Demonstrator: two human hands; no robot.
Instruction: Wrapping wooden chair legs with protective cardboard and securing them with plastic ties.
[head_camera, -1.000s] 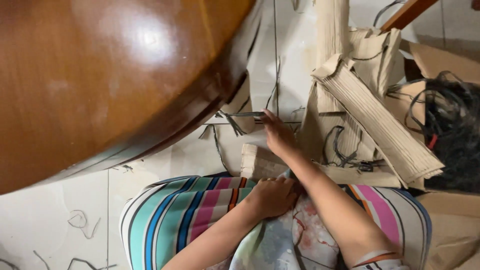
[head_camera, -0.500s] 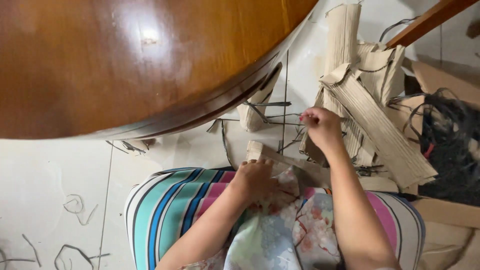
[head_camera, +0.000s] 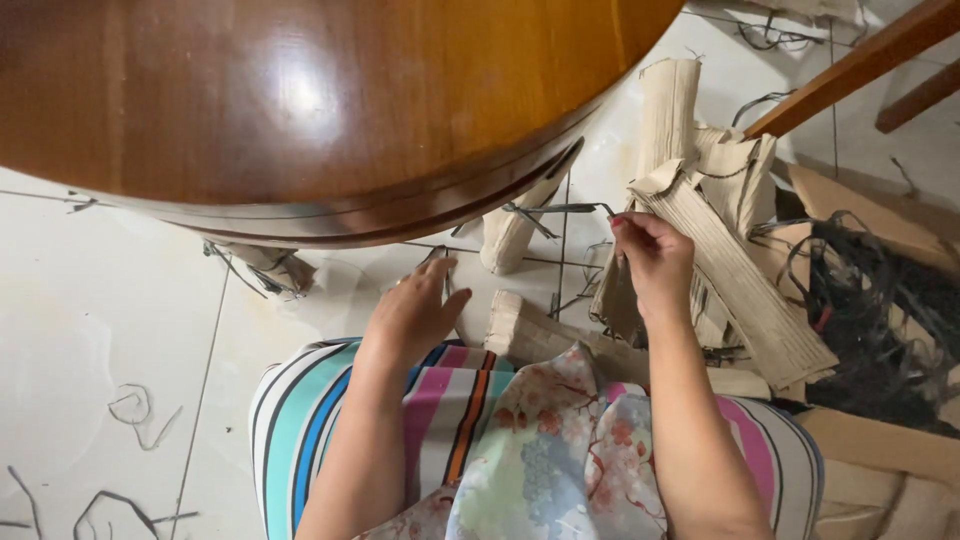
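Right hand (head_camera: 655, 262) pinching a bent metal wire (head_camera: 560, 210) above the tiled floor (head_camera: 110, 310), left hand (head_camera: 415, 315) spread loose over a cardboard roll (head_camera: 545, 338), flattened cardboard stack (head_camera: 740, 280) just beside, round wooden bench (head_camera: 300, 100) overhead

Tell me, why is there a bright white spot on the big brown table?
In the head view, the spot is glare: a lamp above reflects off the polished round table. Under its edge the floor lies in soft shadow. The left hand and the right hand pinching a thin wire look sharp, not blurred.
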